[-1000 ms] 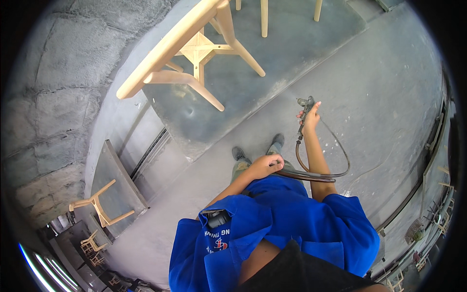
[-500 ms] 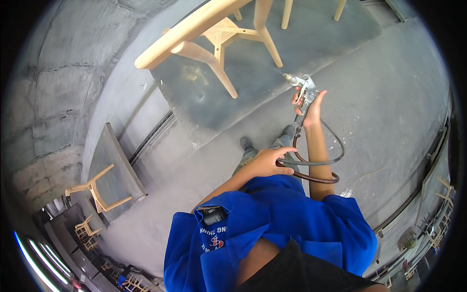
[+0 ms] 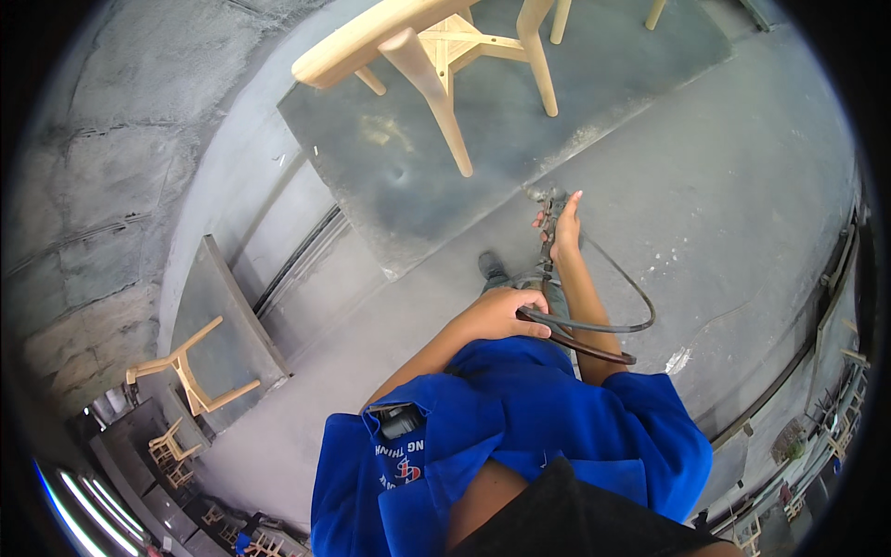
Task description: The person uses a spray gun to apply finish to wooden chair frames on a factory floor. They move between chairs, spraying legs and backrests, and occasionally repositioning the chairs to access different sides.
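The right hand (image 3: 562, 230) is clenched around a spray gun (image 3: 549, 206), held out ahead of the body with one finger lifted straight beside the gun's head. The gun's nozzle end points up and away, toward the pale wooden chair (image 3: 436, 51) that stands on a dark grey platform (image 3: 520, 139) above the concrete floor (image 3: 742, 204). The chair lies ahead of the gun and slightly to the left; its nearest leg (image 3: 429, 97) slants down toward the gun, its foot near the nozzle but clearly apart from it. The gun's long axis runs roughly along the line of the forearm, so it aims at the lower part of the chair.

The left hand (image 3: 501, 311) sits closer to the body, fingers closed on a dark hose (image 3: 594, 327) that loops out to the right and curves back up to the gun's base. So the right hand is the nearer one to the chair, while the left only gathers the slack of the hose low down.

A dark shoe (image 3: 490, 267) shows on the floor between the two hands. The blue shirt (image 3: 520, 418) fills the lower frame. Off to the left, another unfinished wooden chair (image 3: 190, 371) rests on a grey board (image 3: 232, 334), with more stacked at the lower edge.
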The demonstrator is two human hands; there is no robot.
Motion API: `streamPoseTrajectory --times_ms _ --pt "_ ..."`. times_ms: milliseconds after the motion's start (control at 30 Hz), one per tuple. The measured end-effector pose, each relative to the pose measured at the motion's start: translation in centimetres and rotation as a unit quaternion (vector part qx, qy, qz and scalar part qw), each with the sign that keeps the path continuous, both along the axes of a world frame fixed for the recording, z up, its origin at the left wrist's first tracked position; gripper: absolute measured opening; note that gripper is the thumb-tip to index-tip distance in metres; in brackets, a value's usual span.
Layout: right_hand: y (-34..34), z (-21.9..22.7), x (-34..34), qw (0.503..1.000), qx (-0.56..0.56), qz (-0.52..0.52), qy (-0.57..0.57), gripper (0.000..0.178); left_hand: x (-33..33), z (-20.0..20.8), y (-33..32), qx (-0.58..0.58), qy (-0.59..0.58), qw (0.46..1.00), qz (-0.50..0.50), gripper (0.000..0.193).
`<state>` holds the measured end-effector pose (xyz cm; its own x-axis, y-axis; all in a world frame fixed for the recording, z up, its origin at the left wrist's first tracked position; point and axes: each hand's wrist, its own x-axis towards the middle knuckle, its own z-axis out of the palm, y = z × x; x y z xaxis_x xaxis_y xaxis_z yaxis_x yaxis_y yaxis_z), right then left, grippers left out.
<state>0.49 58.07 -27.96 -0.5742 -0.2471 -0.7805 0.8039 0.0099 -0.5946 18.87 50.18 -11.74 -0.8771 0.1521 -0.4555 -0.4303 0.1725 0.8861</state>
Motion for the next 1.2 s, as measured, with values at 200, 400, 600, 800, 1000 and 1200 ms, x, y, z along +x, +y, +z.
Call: streamPoseTrajectory --times_ms 200,400,600,800,1000,1200 --pt "1.3 14.4 0.3 0.966 -0.211 0.011 0.150 0.099 -0.6 0.6 1.7 -0.014 0.098 0.988 -0.121 0.048" --pt "4.5 27.4 1.9 0.931 -0.210 0.053 0.294 0.109 -1.6 3.2 2.2 -0.006 0.162 0.965 -0.207 0.055" --pt "3.2 38.5 4.3 0.776 -0.107 0.302 0.543 0.098 -1.4 7.1 1.0 0.050 0.283 0.941 -0.181 0.052" --pt "-0.2 44.6 0.3 0.752 0.010 0.263 0.604 0.092 -2.5 9.8 1.2 0.102 0.236 0.954 -0.155 0.041" --pt "0.9 46.5 -7.3 0.741 0.133 0.138 0.643 0.077 -3.3 8.6 0.4 0.105 0.269 0.955 -0.071 0.041" --pt "5.8 43.3 -11.3 0.766 0.083 0.002 0.637 0.083 -5.4 7.7 -6.6 0.001 0.409 0.872 0.269 0.067"
